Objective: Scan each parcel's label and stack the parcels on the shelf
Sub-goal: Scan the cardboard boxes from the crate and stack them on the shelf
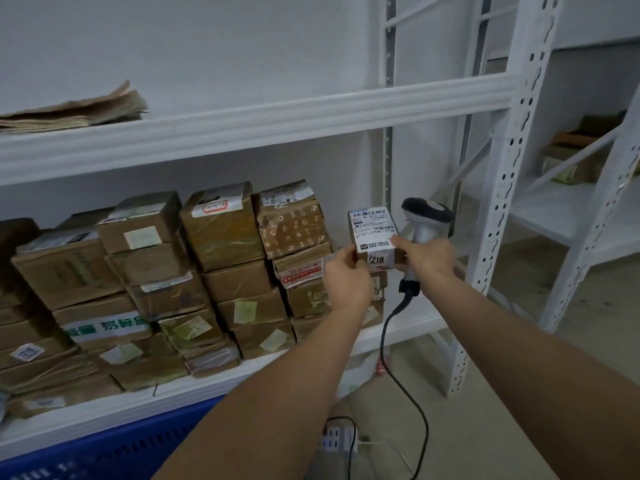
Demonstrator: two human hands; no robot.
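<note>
You have the small parcel (374, 239) pinched at its lower corners, left hand (346, 275) on one side, right hand (427, 256) also curled round the scanner (426, 220), just right of the shelf (242, 372) stacks; it looks light and stiff, so hold its cardboard edges

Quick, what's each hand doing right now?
Left hand: holding the small parcel.
Right hand: holding the scanner and pinching the parcel.
</note>
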